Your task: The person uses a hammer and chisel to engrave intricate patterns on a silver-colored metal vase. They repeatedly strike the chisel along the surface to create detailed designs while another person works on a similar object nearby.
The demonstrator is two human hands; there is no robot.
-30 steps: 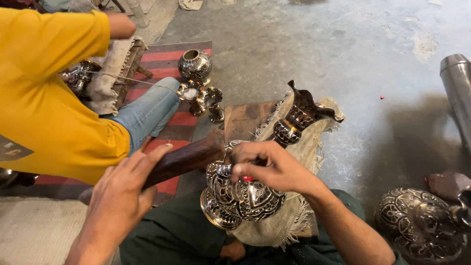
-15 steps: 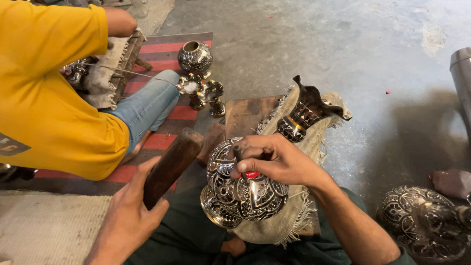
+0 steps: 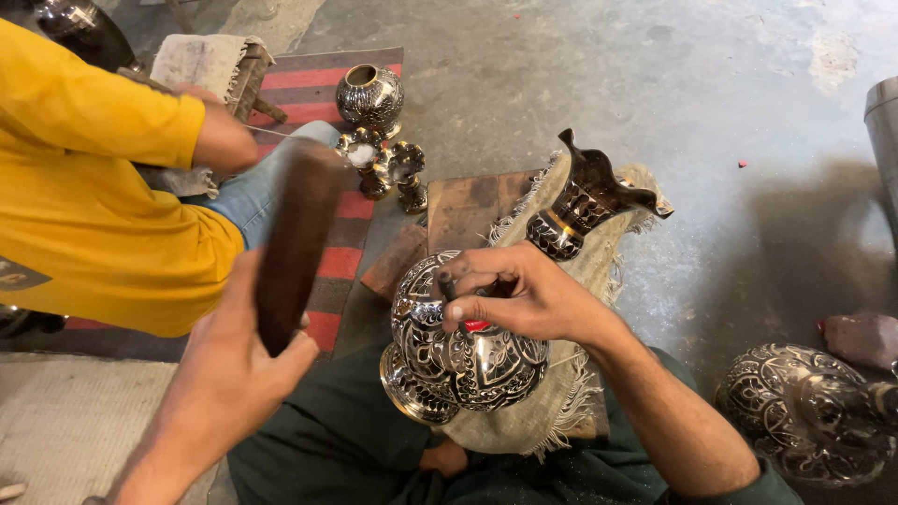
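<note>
The left hand [image 3: 245, 367] is clenched round the lower end of a dark wooden mallet [image 3: 296, 245], a long smooth club standing nearly upright and blurred at its top. Just to its right, the right hand [image 3: 517, 297] is closed in a pinch on a thin dark punch [image 3: 450, 290] whose tip rests on the shoulder of the engraved vase [image 3: 468, 351]; something small and red shows under the fingers. The vase lies tilted on a frayed burlap cloth [image 3: 571, 393] over the person's lap, foot toward the near edge of the cloth, flared scalloped mouth [image 3: 599, 192] toward its far edge. Its round belly is bright polished metal cut with dense black floral scrollwork; the neck is darker.

At the right, on the grey concrete floor [image 3: 599, 84], lies another patterned metal vessel [image 3: 809, 411]. Beyond the cloth sits a flat brown wooden block [image 3: 468, 210]. To the left a person in a yellow shirt [image 3: 84, 215] and jeans sits on a red striped rug [image 3: 327, 79], with 1 small round engraved pot [image 3: 370, 96] and 2 small goblets [image 3: 385, 168] at its far right corner.
</note>
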